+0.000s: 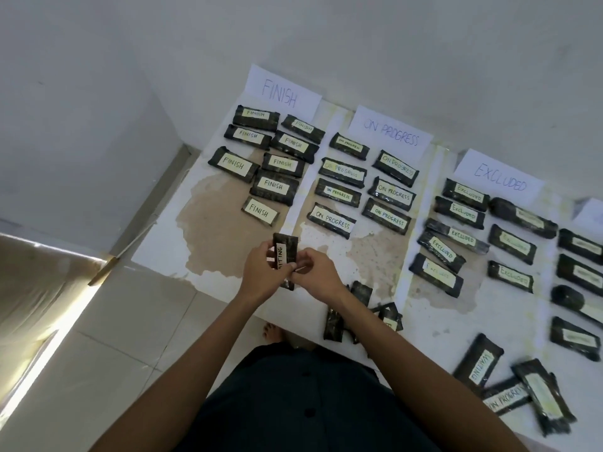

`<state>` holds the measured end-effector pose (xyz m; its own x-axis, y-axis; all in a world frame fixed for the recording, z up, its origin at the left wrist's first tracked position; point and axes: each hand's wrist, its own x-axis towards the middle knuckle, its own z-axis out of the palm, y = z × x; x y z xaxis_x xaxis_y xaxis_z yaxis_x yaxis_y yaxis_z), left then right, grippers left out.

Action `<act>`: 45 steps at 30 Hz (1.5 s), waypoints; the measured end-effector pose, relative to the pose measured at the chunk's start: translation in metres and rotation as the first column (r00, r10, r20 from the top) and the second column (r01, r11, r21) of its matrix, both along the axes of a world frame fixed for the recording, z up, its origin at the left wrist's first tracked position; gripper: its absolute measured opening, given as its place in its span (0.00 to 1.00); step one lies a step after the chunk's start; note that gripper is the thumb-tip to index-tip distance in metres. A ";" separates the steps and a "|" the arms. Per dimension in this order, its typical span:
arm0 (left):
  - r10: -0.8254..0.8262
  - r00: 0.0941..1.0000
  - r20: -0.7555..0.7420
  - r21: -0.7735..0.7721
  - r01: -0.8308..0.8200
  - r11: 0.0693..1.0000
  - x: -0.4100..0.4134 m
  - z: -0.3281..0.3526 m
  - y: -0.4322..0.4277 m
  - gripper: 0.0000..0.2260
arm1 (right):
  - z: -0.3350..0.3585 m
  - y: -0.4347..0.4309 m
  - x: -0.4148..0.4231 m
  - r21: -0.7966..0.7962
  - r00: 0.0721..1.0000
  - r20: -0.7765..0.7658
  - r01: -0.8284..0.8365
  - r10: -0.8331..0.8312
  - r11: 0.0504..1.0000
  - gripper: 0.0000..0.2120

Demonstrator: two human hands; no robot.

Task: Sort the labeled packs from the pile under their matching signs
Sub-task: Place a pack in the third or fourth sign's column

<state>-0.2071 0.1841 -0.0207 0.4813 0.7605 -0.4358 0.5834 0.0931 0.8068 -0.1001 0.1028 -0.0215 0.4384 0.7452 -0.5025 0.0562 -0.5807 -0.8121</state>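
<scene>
My left hand (261, 275) grips a dark pack labeled WAITING (284, 252), held upright above the near edge of the sheet. My right hand (318, 272) pinches the same pack at its lower right side. Three paper signs lean on the wall: FINISH (280, 93), ON PROGRESS (391, 133) and EXCLUDED (499, 177). Several matching packs lie under each sign. A fourth sign (592, 215) is cut off at the right edge, with several packs below it. A small pile of packs (359, 316) lies just under my right forearm. More loose packs (515, 389) lie at the lower right.
The packs rest on a white sheet with brown stains (208, 220) spread over the tiled floor. A bare foot (272, 332) stands at the sheet's near edge. At the left, a grey wall meets a doorway with bright light (39, 363) on the tiles.
</scene>
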 end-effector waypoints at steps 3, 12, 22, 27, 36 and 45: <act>-0.156 0.986 -0.062 0.103 0.162 0.981 0.019 0.000 -0.005 0.23 | 0.003 -0.019 0.014 -0.013 0.999 0.023 0.032 -0.032 0.999 0.11; -0.498 0.865 -0.068 0.236 0.499 0.834 0.087 0.014 -0.070 0.30 | 0.019 -0.123 0.069 -0.039 0.972 0.114 0.211 -0.205 0.977 0.06; -0.733 0.668 -0.130 0.350 0.722 0.596 0.179 0.028 -0.188 0.22 | 0.021 -0.280 0.127 -0.100 0.879 0.306 0.411 -0.365 0.906 0.10; -0.812 0.569 -0.131 0.384 0.784 0.488 0.223 0.025 -0.242 0.22 | 0.002 -0.356 0.145 -0.197 0.698 0.680 0.468 -0.224 0.861 0.11; -0.903 0.359 -0.235 0.450 0.864 0.226 0.317 0.008 -0.344 0.23 | -0.041 -0.431 0.153 -0.408 0.687 0.724 0.491 -0.055 0.770 0.25; -0.944 0.144 -0.295 0.401 0.916 0.014 0.378 -0.030 -0.443 0.26 | -0.051 -0.455 0.149 -0.254 0.637 0.760 0.474 -0.128 0.843 0.30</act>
